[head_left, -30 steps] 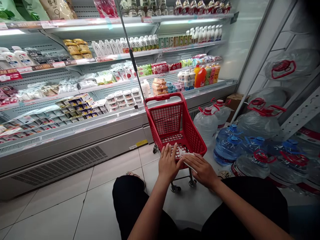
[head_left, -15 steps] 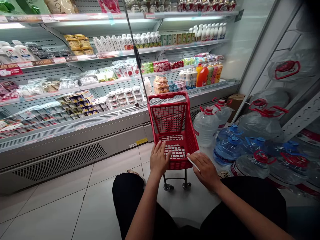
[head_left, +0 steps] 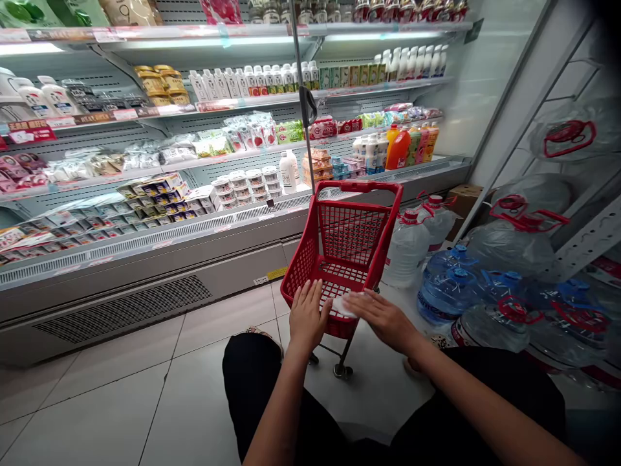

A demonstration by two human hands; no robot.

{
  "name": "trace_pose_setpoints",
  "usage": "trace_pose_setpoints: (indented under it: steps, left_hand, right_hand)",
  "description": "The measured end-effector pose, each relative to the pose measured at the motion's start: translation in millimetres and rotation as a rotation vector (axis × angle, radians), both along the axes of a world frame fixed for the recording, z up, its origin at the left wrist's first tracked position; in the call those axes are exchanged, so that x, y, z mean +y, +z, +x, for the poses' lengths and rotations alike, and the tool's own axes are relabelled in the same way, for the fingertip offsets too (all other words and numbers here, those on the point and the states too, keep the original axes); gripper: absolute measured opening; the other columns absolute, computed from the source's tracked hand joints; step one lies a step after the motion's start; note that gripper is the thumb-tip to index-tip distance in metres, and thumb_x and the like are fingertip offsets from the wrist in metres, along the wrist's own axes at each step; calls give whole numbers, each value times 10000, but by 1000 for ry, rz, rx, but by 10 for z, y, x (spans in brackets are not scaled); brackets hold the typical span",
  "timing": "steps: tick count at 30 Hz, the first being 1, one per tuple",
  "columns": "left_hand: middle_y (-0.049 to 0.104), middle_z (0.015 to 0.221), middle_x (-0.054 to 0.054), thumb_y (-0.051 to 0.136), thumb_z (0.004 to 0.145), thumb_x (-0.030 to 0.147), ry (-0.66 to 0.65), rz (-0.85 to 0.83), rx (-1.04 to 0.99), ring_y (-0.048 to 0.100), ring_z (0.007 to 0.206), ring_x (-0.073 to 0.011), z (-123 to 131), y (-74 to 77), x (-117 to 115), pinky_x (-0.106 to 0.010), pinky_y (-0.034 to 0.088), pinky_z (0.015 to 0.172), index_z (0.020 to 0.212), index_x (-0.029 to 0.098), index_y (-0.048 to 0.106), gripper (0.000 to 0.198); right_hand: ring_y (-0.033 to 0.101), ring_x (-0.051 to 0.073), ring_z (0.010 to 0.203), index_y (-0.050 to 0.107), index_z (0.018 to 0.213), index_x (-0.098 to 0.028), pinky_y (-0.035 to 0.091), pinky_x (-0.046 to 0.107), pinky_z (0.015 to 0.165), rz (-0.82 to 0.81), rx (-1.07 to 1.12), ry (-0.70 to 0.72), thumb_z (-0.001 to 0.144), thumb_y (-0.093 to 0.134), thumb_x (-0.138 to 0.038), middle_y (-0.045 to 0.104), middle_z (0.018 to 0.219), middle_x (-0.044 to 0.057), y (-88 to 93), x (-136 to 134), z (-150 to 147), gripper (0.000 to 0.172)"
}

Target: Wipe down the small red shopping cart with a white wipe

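A small red shopping cart [head_left: 356,234] with a mesh basket stands between my knees, turned at an angle. My left hand [head_left: 309,317] lies at the basket's near rim, fingers stretched out and slightly apart, holding nothing. Close by on the right, my right hand [head_left: 383,318] has its fingers over a folded white wipe [head_left: 342,305], pressed toward the same near edge. The wipe is partly hidden under those fingers; whether it is cloth or paper I cannot tell. The cart's casters [head_left: 342,371] rest on the floor.
Behind the cart runs an open-looking refrigerated display [head_left: 233,243] stocked with dairy and drinks, a vertical door handle [head_left: 306,103] in front. To the right stand several large water bottles [head_left: 444,285] and a metal rack [head_left: 589,226]. Pale floor tiles [head_left: 111,408] extend to the left.
The cart has rotated, its near end swinging left and its far end right. My right hand has moved left with the wipe, closer to my left hand. The view has shifted slightly.
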State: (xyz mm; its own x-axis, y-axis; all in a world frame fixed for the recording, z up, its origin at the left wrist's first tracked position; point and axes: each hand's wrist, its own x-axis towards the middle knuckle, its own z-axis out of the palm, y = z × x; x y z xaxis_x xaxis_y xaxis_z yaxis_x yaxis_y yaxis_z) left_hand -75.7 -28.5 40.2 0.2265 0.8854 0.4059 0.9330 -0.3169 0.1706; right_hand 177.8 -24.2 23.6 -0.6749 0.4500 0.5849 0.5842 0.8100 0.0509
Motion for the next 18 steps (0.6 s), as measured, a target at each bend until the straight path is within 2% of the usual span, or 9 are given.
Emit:
trace_pose_setpoints:
  steps: [4, 6, 8, 10, 12, 14, 16, 18]
  left_hand:
    - [510, 1607, -39, 325, 1103, 486, 16, -4, 1, 399, 1543, -246, -97, 28, 103, -520, 329, 1282, 1617, 257, 406, 569]
    - [513, 1605, -48, 315, 1103, 486, 40, 0, 1, 397, 1544, -251, -107, 33, 137, -522, 328, 1280, 1614, 254, 414, 570]
    - [504, 1610, -75, 304, 1102, 492, 73, -14, 0, 394, 1545, -262, -60, 39, 134, -523, 305, 1287, 1607, 224, 428, 585]
    - [498, 1612, -104, 298, 1099, 515, 99, -34, -16, 405, 1538, -283, 38, 57, 91, -556, 275, 1287, 1618, 207, 405, 613]
    - [499, 1613, -107, 283, 1099, 538, 82, -47, -58, 438, 1515, -288, 150, 89, 22, -581, 270, 1275, 1658, 234, 312, 637]
    - [523, 1598, -95, 249, 1106, 539, 30, -54, -124, 494, 1472, -259, 229, 127, -47, -539, 319, 1249, 1690, 261, 178, 651]
    - [566, 1560, -107, 227, 1108, 549, -21, -56, -174, 546, 1420, -238, 244, 152, -90, -472, 374, 1210, 1700, 232, 86, 686]
    - [594, 1524, -139, 241, 1096, 592, -50, -49, -181, 573, 1388, -248, 203, 154, -100, -440, 401, 1178, 1699, 176, 62, 754]
  right_hand:
    - [463, 181, 1490, 180, 1680, -305, 375, 500, 1261, 3, 99, -206, 988, 312, -8, 504, 1604, 38, 55, 414, 246, 765]
    - [456, 194, 1496, 163, 1685, -293, 387, 509, 1254, 6, 126, -267, 981, 318, -12, 493, 1613, 56, 57, 479, 260, 774]
    - [435, 201, 1509, 145, 1688, -269, 393, 507, 1253, 7, 143, -275, 974, 311, -5, 473, 1626, 75, 16, 382, 143, 779]
    - [413, 203, 1523, 147, 1689, -245, 405, 495, 1252, 6, 139, -226, 959, 299, 14, 458, 1636, 83, -68, 147, -83, 789]
    - [413, 213, 1523, 200, 1681, -228, 438, 478, 1234, 16, 111, -125, 947, 321, 23, 476, 1623, 83, -165, -136, -337, 785]
    - [451, 239, 1501, 296, 1658, -215, 482, 478, 1200, 44, 93, -43, 958, 379, 5, 521, 1588, 94, -232, -354, -528, 738]
    - [500, 244, 1466, 367, 1630, -207, 499, 473, 1184, 76, 71, 26, 972, 420, -10, 565, 1550, 97, -244, -429, -596, 689]
    - [519, 220, 1450, 370, 1627, -208, 483, 458, 1199, 87, 44, 79, 985, 424, -14, 583, 1536, 83, -203, -351, -537, 673]
